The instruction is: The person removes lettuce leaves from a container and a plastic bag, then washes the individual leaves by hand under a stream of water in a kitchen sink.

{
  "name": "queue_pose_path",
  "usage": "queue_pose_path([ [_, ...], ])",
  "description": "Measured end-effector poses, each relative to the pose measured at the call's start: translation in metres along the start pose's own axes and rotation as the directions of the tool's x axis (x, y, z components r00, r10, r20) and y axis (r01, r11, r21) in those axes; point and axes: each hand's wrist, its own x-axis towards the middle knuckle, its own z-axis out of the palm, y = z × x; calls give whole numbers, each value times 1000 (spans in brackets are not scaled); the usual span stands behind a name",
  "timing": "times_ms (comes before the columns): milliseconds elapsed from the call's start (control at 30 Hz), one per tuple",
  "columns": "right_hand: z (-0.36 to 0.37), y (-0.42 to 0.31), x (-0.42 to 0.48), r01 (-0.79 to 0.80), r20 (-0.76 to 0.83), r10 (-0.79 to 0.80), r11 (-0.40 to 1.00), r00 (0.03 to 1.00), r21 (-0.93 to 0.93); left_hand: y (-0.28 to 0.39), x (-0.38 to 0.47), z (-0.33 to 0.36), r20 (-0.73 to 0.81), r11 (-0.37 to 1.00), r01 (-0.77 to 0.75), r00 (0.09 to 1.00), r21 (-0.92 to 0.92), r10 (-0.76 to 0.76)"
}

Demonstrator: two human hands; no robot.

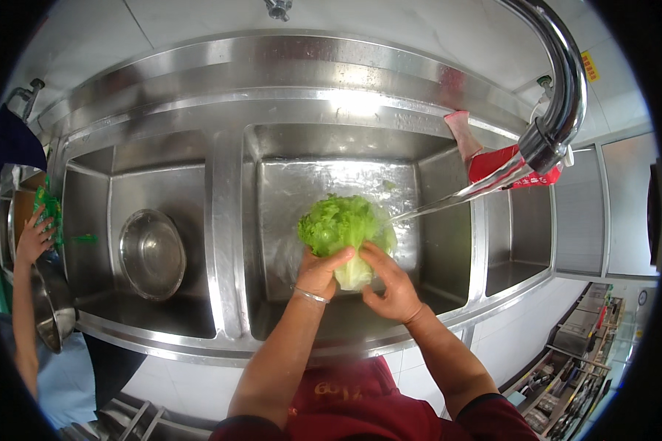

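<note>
A head of green leaf lettuce (pixel 336 226) is held over the middle basin of a stainless steel sink (pixel 229 220), its pale stem end towards me. My left hand (pixel 320 273) grips its left side, the thumb across the stem leaves and the other fingers hidden beneath. On the other side, my right hand (pixel 391 284) curves around the stem end, with fingertips against the leaves. Water (pixel 452 198) runs from a chrome faucet (pixel 562 105) at the upper right and strikes the lettuce's right side. A small leaf scrap (pixel 389 185) lies on the wet basin floor.
A round metal bowl (pixel 153 254) sits in the left basin. At the far left, another person's hand (pixel 33 237) holds a green package (pixel 49 212) above a metal bowl (pixel 55 308). A red packet (pixel 494 165) and a pinkish cloth-like item (pixel 463 135) rest by the right divider.
</note>
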Motion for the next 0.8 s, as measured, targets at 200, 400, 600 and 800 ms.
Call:
queue_pose_path([
  [200,-7,5,9,28,114,-39,995,993,92,15,-6,-5,7,988,84,996,-131,-84],
  [400,-9,18,28,131,134,-149,982,980,133,34,1,-10,-16,1000,22,1000,20,-21],
  [600,2,120,41,-353,47,351,933,935,66,65,-5,-15,75,969,-91,991,-231,111],
  [800,68,149,31,-194,391,361,893,846,-405,89,-36,-12,42,924,-146,984,-353,172],
])
